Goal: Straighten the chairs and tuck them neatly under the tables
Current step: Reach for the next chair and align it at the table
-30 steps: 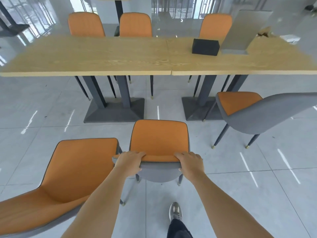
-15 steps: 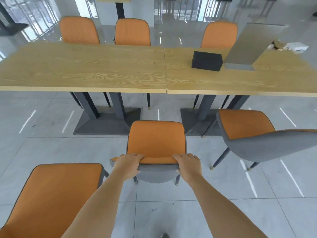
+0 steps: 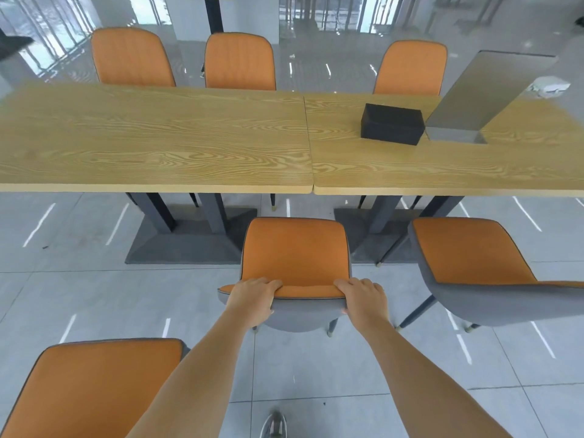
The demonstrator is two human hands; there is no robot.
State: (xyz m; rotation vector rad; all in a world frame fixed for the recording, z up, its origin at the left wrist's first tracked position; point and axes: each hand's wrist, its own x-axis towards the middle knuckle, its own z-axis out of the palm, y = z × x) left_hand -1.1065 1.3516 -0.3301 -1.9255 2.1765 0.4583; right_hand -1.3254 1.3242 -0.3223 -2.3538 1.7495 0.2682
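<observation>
An orange chair with a grey back [image 3: 297,251] stands in front of me, facing the two joined wooden tables [image 3: 158,143]. Its seat front is just short of the table edge, near the seam between the tables. My left hand [image 3: 252,298] grips the left end of the backrest's top edge. My right hand [image 3: 363,295] grips the right end. A second orange chair [image 3: 474,251] stands to the right, turned at an angle. A third orange chair [image 3: 94,387] sits at the lower left, away from the table.
Three orange chairs [image 3: 240,61] stand tucked along the far side of the tables. A black box [image 3: 392,124] and a grey slanted stand [image 3: 480,96] rest on the right table. Dark pedestal bases [image 3: 189,245] sit under the tables. My shoe [image 3: 275,425] shows at the bottom.
The chair in my hands has moved forward toward the tables and I have stepped closer. The left chair has fallen further behind me.
</observation>
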